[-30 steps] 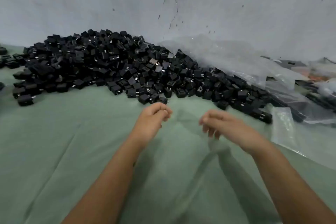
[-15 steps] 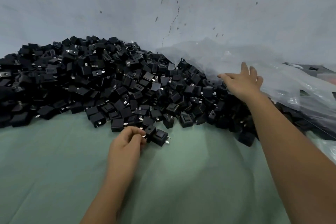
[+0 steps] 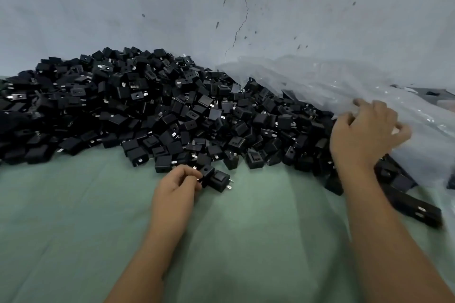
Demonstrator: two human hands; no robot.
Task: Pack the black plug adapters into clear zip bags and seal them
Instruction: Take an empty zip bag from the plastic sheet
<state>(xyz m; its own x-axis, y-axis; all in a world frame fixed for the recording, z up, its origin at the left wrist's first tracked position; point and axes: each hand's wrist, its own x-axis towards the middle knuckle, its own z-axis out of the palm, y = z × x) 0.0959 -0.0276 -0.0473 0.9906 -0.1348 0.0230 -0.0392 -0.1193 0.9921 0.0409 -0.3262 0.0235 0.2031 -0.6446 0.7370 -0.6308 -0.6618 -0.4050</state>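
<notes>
Black plug adapters (image 3: 206, 172), a pair at the pile's near edge, still pinched by left hand (image 3: 176, 186); right hand (image 3: 364, 134), formerly open, now clutching clear plastic bags (image 3: 369, 86).

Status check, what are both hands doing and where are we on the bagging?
Left hand pinching an adapter at the pile's near edge. Right hand grabbing at the clear bags. Nothing bagged yet. No obstruction.

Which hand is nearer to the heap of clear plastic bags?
Right. The right hand lies on the edge of the clear plastic bags; the left hand is far across, pinching a black adapter.
</notes>
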